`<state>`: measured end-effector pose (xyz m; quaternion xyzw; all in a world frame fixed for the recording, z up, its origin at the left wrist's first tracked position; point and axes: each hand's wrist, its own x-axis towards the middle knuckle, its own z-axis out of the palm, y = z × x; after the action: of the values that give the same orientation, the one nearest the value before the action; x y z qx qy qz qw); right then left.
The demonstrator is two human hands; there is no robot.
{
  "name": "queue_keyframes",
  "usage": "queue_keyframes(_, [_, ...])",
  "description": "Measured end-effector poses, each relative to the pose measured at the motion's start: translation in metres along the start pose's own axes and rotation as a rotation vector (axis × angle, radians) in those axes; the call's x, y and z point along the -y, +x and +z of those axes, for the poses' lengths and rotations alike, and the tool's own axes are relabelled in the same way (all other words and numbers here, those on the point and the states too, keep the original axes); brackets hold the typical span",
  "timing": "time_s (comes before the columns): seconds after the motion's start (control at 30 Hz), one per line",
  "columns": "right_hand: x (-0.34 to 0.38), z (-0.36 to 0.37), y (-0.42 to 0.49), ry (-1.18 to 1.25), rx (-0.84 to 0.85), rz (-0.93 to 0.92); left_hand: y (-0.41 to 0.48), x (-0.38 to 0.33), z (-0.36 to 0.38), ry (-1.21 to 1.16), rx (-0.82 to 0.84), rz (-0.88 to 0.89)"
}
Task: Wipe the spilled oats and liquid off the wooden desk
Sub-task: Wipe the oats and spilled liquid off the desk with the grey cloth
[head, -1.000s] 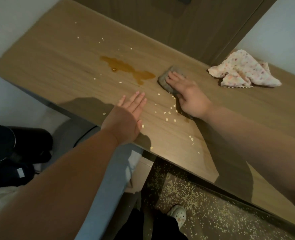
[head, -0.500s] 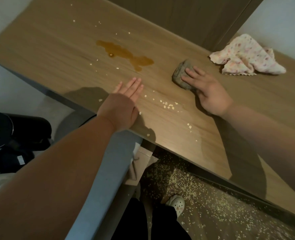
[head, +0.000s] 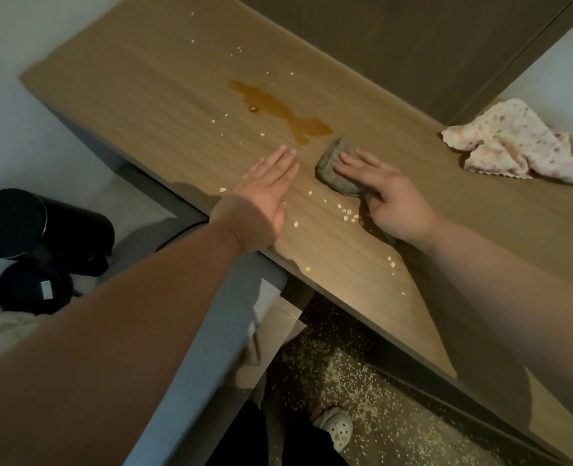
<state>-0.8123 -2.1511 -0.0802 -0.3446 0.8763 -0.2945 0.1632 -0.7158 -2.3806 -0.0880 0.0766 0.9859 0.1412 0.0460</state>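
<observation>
sliding left now, the right hand (head: 392, 203) presses flat, fingers straight, on the nubby grey rag (head: 332, 163) just shy of the glossy amber puddle (head: 278, 107), while the left hand (head: 265, 193) lies palm-down, fingers straight, on the wood-grain bench (head: 144, 79), pale oat flakes (head: 347, 211) scattered between both hands.

One wooden table (head: 144, 95) carries one brown puddle of liquid (head: 278, 111), two cloths, namely one grey cloth (head: 332, 163) and one pink-spotted cloth (head: 513, 142), and well over a dozen loose oat flakes (head: 347, 211), too small for an exact count. Two hands lie on it, one left hand (head: 265, 193) and one right hand (head: 386, 196). Off the table there are two black round containers, one large black container (head: 26, 223) and one smaller black container (head: 29, 290), one pale clog (head: 337, 428), and floor oats (head: 362, 381) beyond counting.
</observation>
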Motion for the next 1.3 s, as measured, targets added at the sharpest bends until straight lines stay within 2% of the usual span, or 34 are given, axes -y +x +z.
queue_keyframes(0.1, [0.004, 0.0, 0.004, 0.031, 0.069, -0.064, -0.001, -0.001, 0.001, -0.031, -0.018, -0.027])
queue_keyframes(0.3, [0.002, 0.002, -0.027, 0.037, 0.143, -0.13, 0.001, -0.001, 0.003, 0.056, 0.039, 0.019])
queue_keyframes(0.5, [-0.001, 0.014, -0.085, 0.031, 0.049, -0.164, 0.008, -0.003, 0.002, 0.169, 0.126, 0.008])
queue_keyframes(0.8, [0.02, 0.051, -0.173, -0.062, -0.118, -0.101, 0.005, 0.001, 0.005, 0.171, 0.084, 0.081])
queue_keyframes(0.97, [0.059, 0.084, -0.192, -0.035, -0.177, -0.039, 0.001, 0.0, 0.002, 0.18, 0.075, 0.09])
queue_keyframes(1.03, [0.073, 0.073, -0.183, 0.045, -0.301, 0.06, 0.001, -0.001, 0.002, 0.189, 0.081, 0.088])
queue_keyframes(1.13, [0.065, 0.032, -0.165, 0.092, -0.523, 0.373, 0.003, 0.0, 0.002, 0.193, 0.095, 0.081])
queue_keyframes(1.2, [0.042, 0.014, -0.163, -0.001, -0.477, 0.526, 0.003, 0.0, 0.001, 0.202, 0.087, 0.079])
queue_keyframes(1.3, [0.019, 0.021, -0.165, -0.228, -0.363, 0.622, 0.003, 0.0, 0.001, 0.208, 0.083, 0.078])
